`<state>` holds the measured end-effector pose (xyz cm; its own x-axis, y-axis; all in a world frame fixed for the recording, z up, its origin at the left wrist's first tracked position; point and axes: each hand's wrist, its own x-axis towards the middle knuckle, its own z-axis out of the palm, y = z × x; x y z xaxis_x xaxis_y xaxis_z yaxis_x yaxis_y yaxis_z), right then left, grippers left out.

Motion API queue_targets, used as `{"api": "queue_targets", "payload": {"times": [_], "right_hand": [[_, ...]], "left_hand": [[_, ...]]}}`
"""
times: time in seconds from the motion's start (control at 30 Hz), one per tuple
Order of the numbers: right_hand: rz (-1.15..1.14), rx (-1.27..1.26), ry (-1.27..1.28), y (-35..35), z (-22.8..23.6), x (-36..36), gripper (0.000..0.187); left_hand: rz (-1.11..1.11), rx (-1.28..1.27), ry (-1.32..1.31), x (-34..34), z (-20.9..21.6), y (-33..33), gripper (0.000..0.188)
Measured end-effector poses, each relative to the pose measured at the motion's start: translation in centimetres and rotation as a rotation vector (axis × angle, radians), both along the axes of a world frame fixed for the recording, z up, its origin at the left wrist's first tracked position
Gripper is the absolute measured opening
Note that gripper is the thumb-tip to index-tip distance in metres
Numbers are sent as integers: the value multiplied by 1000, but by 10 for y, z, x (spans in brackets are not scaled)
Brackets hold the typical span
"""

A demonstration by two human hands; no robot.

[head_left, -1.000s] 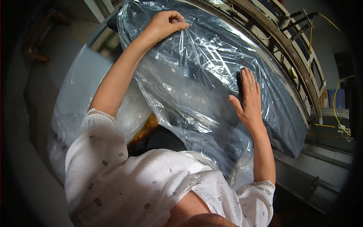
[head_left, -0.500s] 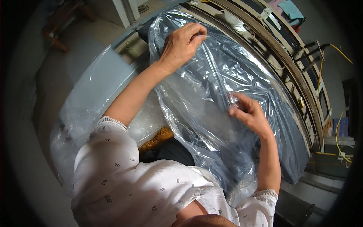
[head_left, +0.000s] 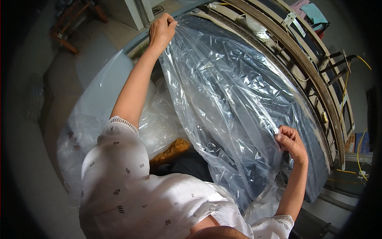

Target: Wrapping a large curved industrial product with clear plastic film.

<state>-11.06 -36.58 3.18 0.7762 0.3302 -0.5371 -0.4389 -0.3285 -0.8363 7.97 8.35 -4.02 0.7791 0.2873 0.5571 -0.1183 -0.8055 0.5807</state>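
A large clear plastic sheet [head_left: 215, 107], wrinkled and shiny, stretches between my hands over a dark grey surface [head_left: 308, 131]. At the far left, my left hand [head_left: 162, 31] pinches one part of its edge. My right hand [head_left: 291, 143] pinches the sheet between thumb and fingers at the right, nearer to me. Folds run taut from one hand to the other. The near part of the sheet hangs down toward my lap. Whether it is a single layer or a bag, I cannot tell.
Beyond the dark surface curves a long machine frame [head_left: 314, 75] with rails and yellow cables. More clear plastic [head_left: 159, 115] lies to my left, beside a grey panel [head_left: 105, 65]. Brown fluffy material [head_left: 172, 152] shows by my lap. A wooden stool [head_left: 77, 24] stands far left.
My hands have moved apart: the left outward to the far left, the right toward the right and nearer me. The plastic between them has spread wider and tightened.
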Motion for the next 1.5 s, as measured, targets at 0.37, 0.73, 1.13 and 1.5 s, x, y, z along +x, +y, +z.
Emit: {"api": "queue_targets", "payload": {"times": [0.37,0.73,1.13,1.5], "right_hand": [[-47,-25,-67,-1,-8,-2,21],[-66,-12,-62,3,-6,0,19],[90,-168,72,-25,0,-53,12],[95,-1590,576,-249,-117,-328,24]], "left_hand": [[-192,-126,-57,-2,-9,7,14],[-362,162,22,2,-6,27,18],[-292,-17,191,35,-11,1,22],[-239,180,-34,145,-76,76,28]]}}
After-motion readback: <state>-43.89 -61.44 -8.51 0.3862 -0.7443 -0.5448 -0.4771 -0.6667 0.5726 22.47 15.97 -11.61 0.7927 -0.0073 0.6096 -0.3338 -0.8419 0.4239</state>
